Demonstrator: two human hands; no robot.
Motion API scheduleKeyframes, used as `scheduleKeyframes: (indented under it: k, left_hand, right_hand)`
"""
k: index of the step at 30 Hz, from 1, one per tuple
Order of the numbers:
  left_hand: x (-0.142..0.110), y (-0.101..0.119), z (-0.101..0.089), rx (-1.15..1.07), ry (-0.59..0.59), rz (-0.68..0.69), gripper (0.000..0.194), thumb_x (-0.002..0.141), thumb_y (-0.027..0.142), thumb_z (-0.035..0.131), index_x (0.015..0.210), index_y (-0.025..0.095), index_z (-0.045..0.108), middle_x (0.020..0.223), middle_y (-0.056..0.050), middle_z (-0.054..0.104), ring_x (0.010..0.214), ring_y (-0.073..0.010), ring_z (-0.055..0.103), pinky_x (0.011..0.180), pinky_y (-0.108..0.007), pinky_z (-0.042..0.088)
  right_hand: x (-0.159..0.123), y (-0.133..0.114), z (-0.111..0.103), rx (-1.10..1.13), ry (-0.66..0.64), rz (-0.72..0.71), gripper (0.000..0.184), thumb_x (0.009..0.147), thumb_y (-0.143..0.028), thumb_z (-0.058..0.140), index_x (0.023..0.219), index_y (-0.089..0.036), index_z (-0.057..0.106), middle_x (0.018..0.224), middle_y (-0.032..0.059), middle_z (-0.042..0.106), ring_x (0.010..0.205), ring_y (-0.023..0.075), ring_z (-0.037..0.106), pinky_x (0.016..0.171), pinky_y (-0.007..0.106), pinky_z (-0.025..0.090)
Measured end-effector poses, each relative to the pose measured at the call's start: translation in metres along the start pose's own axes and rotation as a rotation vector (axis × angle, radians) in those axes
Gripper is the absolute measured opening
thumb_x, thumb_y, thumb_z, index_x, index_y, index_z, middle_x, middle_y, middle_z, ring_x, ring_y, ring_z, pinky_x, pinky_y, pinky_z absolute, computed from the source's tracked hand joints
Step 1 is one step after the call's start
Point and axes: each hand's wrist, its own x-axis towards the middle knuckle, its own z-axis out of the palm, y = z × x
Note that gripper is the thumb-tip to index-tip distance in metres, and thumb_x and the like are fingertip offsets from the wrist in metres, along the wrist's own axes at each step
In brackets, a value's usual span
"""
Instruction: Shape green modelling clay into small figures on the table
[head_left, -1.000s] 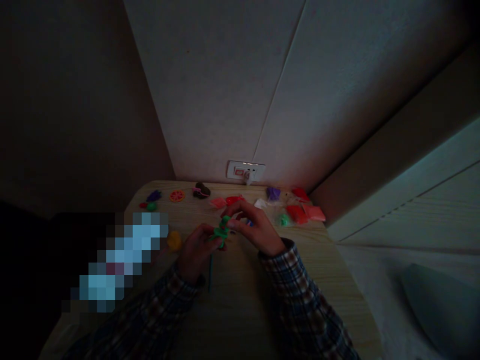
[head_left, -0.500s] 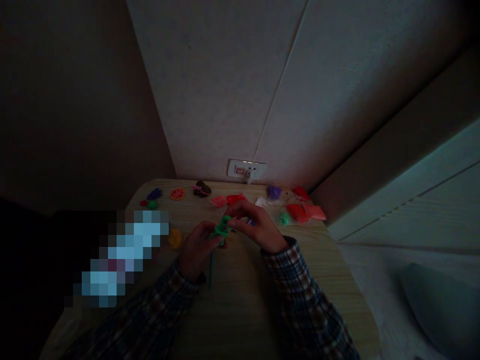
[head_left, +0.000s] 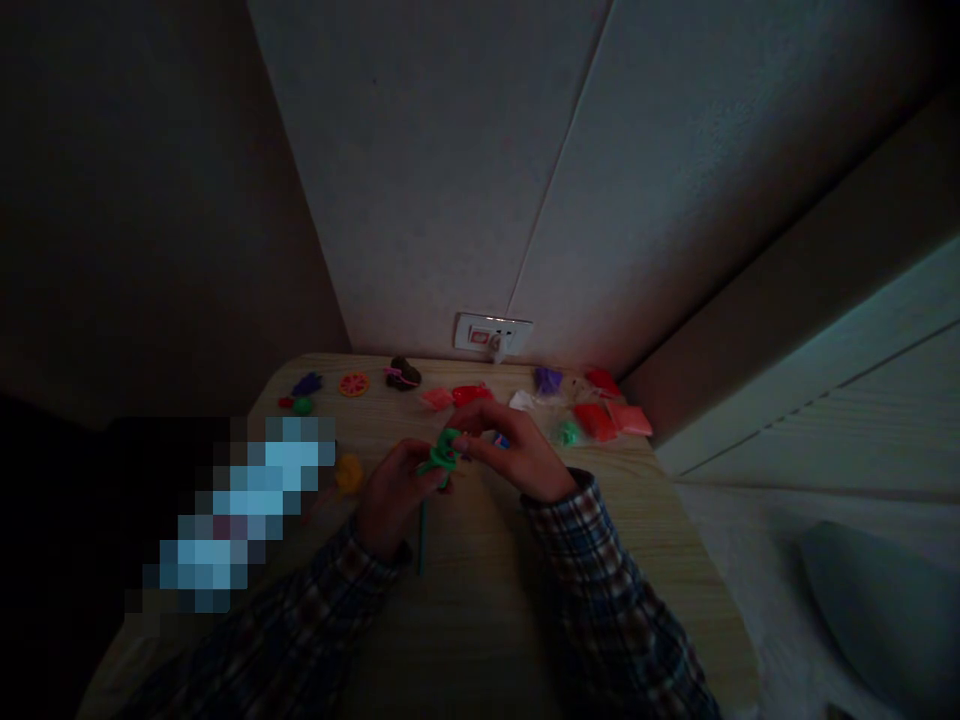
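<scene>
The scene is dim. Over the middle of a light wooden table (head_left: pixel 480 620), both my hands pinch a small green clay piece (head_left: pixel 444 455). My left hand (head_left: pixel 390 495) grips its lower left side with curled fingers. My right hand (head_left: pixel 506 455) holds its upper right side between thumb and fingertips. A thin teal stick (head_left: pixel 422 535) runs down from the clay toward me, beside my left hand. Both forearms wear plaid sleeves.
Along the table's far edge lie small clay shapes: purple (head_left: pixel 306 383), an orange slice (head_left: pixel 354 384), a dark lump (head_left: pixel 403 373), and several red and pink packets (head_left: pixel 600 418). A yellow piece (head_left: pixel 348 470) lies left of my hands. A wall socket (head_left: pixel 491 335) sits behind. A blurred patch covers the left.
My hands have shifted slightly on the green clay piece, with the right fingers moving down closer onto it. Everything else on the table is as before.
</scene>
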Motion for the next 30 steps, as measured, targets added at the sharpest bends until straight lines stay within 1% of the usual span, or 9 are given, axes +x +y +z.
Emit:
scheduleKeyframes:
  k: [9, 18, 26, 30]
  left_hand:
    - [0.0013, -0.0027, -0.001, 0.013, 0.014, -0.011, 0.027, 0.056, 0.017, 0.08, 0.073, 0.015, 0.06, 0.068, 0.003, 0.067, 0.057, -0.0103, 0.06, 0.055, -0.023, 0.049]
    - [0.0006, -0.0029, -0.0028, 0.066, 0.016, -0.007, 0.024, 0.059, 0.019, 0.077, 0.076, 0.015, 0.06, 0.069, 0.002, 0.066, 0.059, -0.0116, 0.06, 0.058, -0.026, 0.049]
    - [-0.0002, -0.0014, -0.0019, 0.058, 0.014, -0.008, 0.024, 0.058, 0.017, 0.078, 0.076, 0.015, 0.061, 0.068, 0.002, 0.067, 0.058, -0.0108, 0.06, 0.057, -0.024, 0.048]
    - [-0.0006, -0.0005, 0.0001, 0.041, 0.024, -0.008, 0.026, 0.056, 0.016, 0.079, 0.074, 0.015, 0.061, 0.067, 0.004, 0.066, 0.058, -0.0098, 0.059, 0.055, -0.022, 0.048]
  right_hand:
    - [-0.0005, -0.0006, 0.0, -0.011, -0.011, 0.007, 0.03, 0.081, -0.045, 0.063, 0.086, -0.016, 0.063, 0.081, 0.0038, 0.066, 0.074, 0.0161, 0.061, 0.071, 0.03, 0.048]
    - [-0.0008, -0.0013, -0.0001, -0.016, -0.011, 0.019, 0.028, 0.082, -0.043, 0.062, 0.087, -0.016, 0.063, 0.08, 0.0035, 0.066, 0.074, 0.0156, 0.061, 0.069, 0.029, 0.047]
    - [-0.0008, -0.002, -0.0004, -0.034, -0.01, 0.006, 0.029, 0.082, -0.046, 0.062, 0.085, -0.017, 0.063, 0.078, 0.0029, 0.068, 0.073, 0.0157, 0.062, 0.067, 0.028, 0.046]
    - [-0.0007, -0.0027, -0.0007, -0.044, -0.014, -0.002, 0.028, 0.083, -0.044, 0.062, 0.085, -0.017, 0.063, 0.079, 0.003, 0.068, 0.074, 0.0156, 0.062, 0.069, 0.028, 0.047]
